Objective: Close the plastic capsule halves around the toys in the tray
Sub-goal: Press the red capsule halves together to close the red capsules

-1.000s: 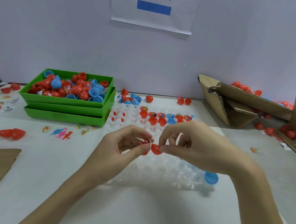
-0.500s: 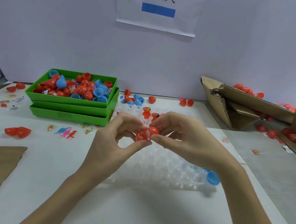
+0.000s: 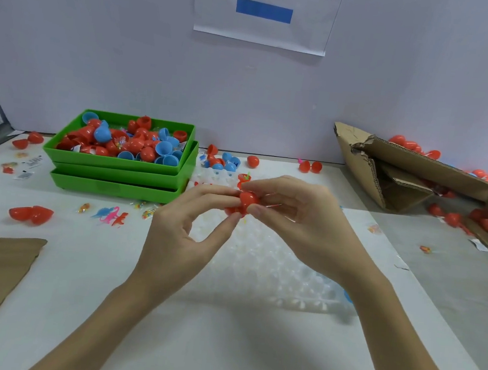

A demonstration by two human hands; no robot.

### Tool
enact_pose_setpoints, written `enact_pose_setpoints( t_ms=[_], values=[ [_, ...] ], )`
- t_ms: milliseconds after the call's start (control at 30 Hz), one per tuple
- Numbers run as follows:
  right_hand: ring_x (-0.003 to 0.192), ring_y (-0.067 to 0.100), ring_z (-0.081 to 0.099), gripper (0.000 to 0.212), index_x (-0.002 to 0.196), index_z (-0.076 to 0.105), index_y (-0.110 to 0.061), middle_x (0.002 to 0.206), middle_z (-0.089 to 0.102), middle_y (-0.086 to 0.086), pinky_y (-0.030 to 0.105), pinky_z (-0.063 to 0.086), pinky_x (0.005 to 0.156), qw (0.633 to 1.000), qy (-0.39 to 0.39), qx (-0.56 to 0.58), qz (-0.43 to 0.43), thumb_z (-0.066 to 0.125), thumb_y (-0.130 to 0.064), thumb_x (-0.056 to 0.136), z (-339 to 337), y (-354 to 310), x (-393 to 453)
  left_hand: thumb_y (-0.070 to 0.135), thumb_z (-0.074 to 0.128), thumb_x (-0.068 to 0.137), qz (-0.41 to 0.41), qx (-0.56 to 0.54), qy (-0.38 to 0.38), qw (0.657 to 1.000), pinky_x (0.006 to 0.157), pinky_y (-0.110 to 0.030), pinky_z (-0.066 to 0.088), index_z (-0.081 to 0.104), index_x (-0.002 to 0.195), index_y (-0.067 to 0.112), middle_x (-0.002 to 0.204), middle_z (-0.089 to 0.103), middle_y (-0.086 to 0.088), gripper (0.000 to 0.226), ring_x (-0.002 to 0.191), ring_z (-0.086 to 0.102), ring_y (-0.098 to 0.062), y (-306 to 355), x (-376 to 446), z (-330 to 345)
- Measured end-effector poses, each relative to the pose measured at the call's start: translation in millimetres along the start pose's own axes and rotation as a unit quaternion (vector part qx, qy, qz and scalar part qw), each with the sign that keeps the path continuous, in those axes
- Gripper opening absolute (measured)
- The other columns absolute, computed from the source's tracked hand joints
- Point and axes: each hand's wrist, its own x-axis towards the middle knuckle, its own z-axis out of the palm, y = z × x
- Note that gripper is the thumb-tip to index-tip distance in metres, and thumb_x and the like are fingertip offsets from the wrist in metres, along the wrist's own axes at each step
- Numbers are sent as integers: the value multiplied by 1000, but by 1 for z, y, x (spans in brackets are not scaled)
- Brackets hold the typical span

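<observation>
Half a second ago the two red halves were only meeting between the fingertips; now they are pressed together into one red capsule (image 3: 245,203), with more of the right half's dome in view. The left hand (image 3: 185,233) keeps its grip pinched on the capsule's left side, thumb below and forefinger above, while the right hand (image 3: 296,220) keeps its grip pinched on the right side. The capsule is held in the air above the clear plastic tray (image 3: 272,272), which lies on the white tabletop (image 3: 219,348). Both hands sit slightly further right than before. Behind them, the top green bin (image 3: 118,162) of a stack holds a heap of red and blue capsule halves. A torn cardboard box (image 3: 394,176) at the right holds more red capsules.
</observation>
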Motion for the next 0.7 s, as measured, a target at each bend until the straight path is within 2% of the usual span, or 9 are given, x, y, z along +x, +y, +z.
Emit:
enact_pose_setpoints(
  t_ms=[133, 233, 300, 500, 700],
  values=[
    [96, 10, 75, 25, 114, 73, -12, 103, 78, -3, 27, 60, 90, 998, 7, 57, 27, 78, -13, 89, 9, -1, 1, 1, 77, 88, -58, -66, 27, 996, 94, -22, 56, 73, 108, 15, 106, 76, 6, 25, 108, 72, -20, 2, 0, 1],
    [93, 11, 74, 21, 109, 75, -16, 98, 77, -6, 23, 59, 85, 994, 15, 93, 50, 80, -16, 88, 19, -2, 1, 4, 78, 88, -87, -85, 42, 992, 90, -16, 55, 70, 105, 16, 102, 75, 8, 23, 103, 72, -15, 4, 1, 0],
    [93, 12, 74, 21, 108, 75, -15, 98, 78, -5, 22, 59, 83, 990, 34, 123, 63, 80, -14, 88, 24, -1, 1, 11, 78, 87, -92, -92, 46, 990, 89, -17, 55, 71, 105, 15, 102, 76, 7, 20, 103, 73, -16, 4, 3, -1],
    [92, 13, 76, 21, 108, 76, -17, 97, 79, -4, 21, 59, 82, 978, 59, 175, 99, 80, -16, 88, 27, 1, 1, 14, 81, 87, -110, -111, 65, 986, 90, -21, 58, 73, 107, 12, 104, 79, 2, 22, 104, 75, -19, 7, 5, -5],
    [94, 11, 76, 18, 109, 75, -18, 97, 79, -6, 21, 59, 85, 964, 68, 214, 139, 75, -22, 91, 30, 3, 2, 17, 74, 93, -127, -85, 14, 988, 88, -18, 57, 72, 117, 22, 109, 77, 10, 24, 108, 73, -14, 5, 7, -5]
  ],
)
